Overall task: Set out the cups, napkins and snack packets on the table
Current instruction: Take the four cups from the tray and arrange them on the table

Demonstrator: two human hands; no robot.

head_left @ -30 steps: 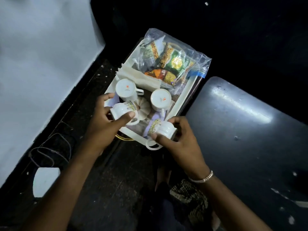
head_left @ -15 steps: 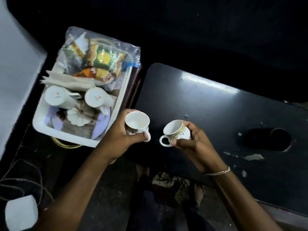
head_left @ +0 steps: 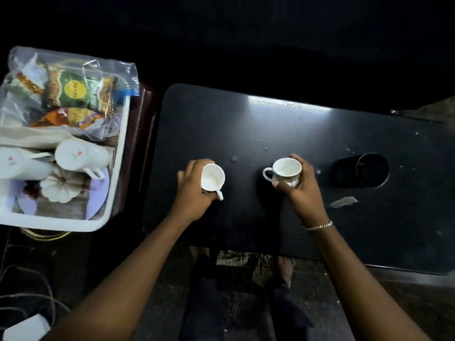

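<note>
Both hands have carried their cups away from the white tray [head_left: 115, 168] since the earlier frames and now sit well out over the black counter [head_left: 246, 134], farther apart than half a second ago.

Far left, the tray is cut off by the frame edge. Two white cups [head_left: 81, 156] lie on their sides in it, the leftmost only partly in view. A folded cream napkin [head_left: 32, 139] lies behind them, and a clear bag of snack packets [head_left: 73, 89] takes up the far end; the print on the packets is too blurred to read. A pale pumpkin-shaped object [head_left: 60, 190] rests nearer the front, on something I cannot make out.

The left hand [head_left: 194, 190] is curled closed around a white cup [head_left: 213, 177], mouth up, handle pointing toward the person. Whether its base touches the counter is hidden by the fingers. The right hand [head_left: 299, 185] is wrapped around a patterned cup [head_left: 286, 171], handle to the left; its base is likewise hidden. A bracelet [head_left: 318, 226] circles that wrist.

To the right, a round hole [head_left: 371, 171] is set into the counter, with scuffs and pale specks around it. A streak of glare crosses the far edge. The room beyond is black. Below the counter, the floor is dim, with the person's bare feet on it and cables [head_left: 29, 291] at lower left.
</note>
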